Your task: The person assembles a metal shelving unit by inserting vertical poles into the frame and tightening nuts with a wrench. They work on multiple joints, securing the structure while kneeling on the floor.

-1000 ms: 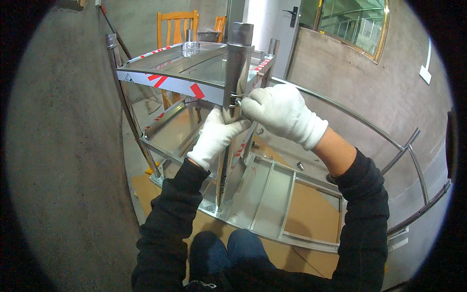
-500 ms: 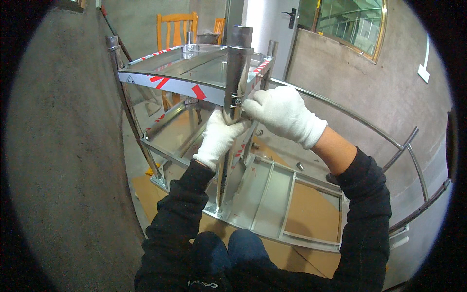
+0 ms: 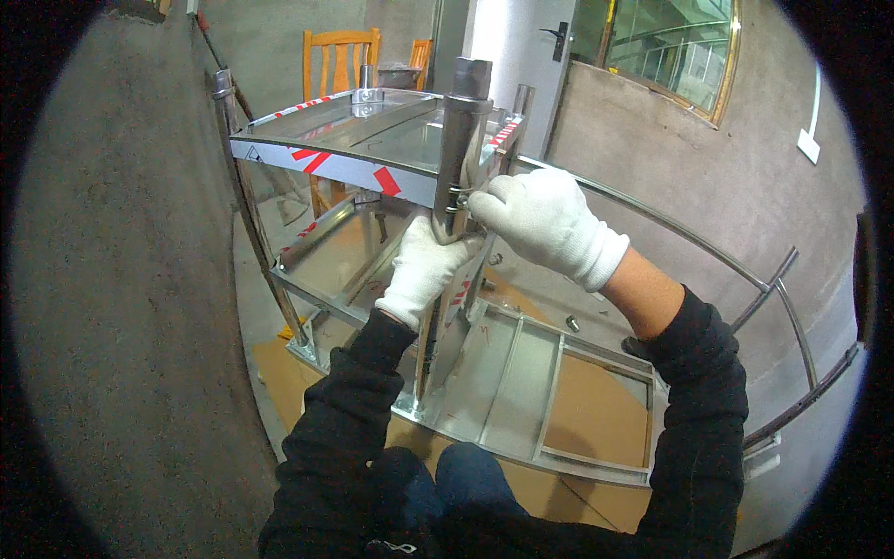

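Note:
A shiny metal shelf frame (image 3: 345,173) stands before me, its upper edge covered with white and red striped film. At its near corner rises a round metal post (image 3: 462,121), fitted with a small bolted bracket (image 3: 456,197). My left hand (image 3: 424,263), in a white knitted glove, is wrapped round the post just under the upper shelf. Beside the bracket, on the right of the post, my right hand (image 3: 549,224) is gloved too, its fingers curled in a pinch. What those fingers hold is hidden.
A flat metal frame (image 3: 503,373) lies on brown cardboard (image 3: 596,410) at the lower right. Small metal fittings (image 3: 572,323) rest on the floor. Curved metal tubes (image 3: 670,220) run along the right wall. A rough grey wall (image 3: 140,279) stands close on the left; a wooden chair (image 3: 341,42) is behind.
My view has shifted slightly, so the frame appears a little lower. Both hands stay at the same post and bracket, the right one barely moved.

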{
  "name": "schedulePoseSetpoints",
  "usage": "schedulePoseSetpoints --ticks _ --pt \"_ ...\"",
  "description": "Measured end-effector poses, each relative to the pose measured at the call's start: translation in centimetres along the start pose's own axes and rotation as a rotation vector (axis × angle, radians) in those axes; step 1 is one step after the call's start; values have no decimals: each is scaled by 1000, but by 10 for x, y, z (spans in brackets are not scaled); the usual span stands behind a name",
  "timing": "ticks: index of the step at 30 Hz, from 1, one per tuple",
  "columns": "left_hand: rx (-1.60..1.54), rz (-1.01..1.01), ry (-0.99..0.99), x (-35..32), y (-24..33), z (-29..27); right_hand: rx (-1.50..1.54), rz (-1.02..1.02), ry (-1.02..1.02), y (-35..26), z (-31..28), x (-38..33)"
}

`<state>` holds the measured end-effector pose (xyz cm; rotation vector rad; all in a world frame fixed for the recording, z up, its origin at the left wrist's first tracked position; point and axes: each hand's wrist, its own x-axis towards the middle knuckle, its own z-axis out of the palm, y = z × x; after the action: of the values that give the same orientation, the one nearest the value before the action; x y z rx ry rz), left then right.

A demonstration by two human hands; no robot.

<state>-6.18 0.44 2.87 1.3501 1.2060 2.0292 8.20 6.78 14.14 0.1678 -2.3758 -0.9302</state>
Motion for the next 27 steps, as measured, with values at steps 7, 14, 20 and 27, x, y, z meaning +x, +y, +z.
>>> schedulePoseSetpoints --ticks 7,14,20,27 --pt "42 -51 -11 2 -2 0 -86 -51 -142 -4 -22 13" --pt "30 -54 -15 0 -1 0 -205 -301 -314 2 -39 37" --pt "62 -48 22 0 0 1 -215 -351 -366 0 -40 39" --pt "175 137 -14 -1 0 -3 -211 -386 -256 -10 -27 48"
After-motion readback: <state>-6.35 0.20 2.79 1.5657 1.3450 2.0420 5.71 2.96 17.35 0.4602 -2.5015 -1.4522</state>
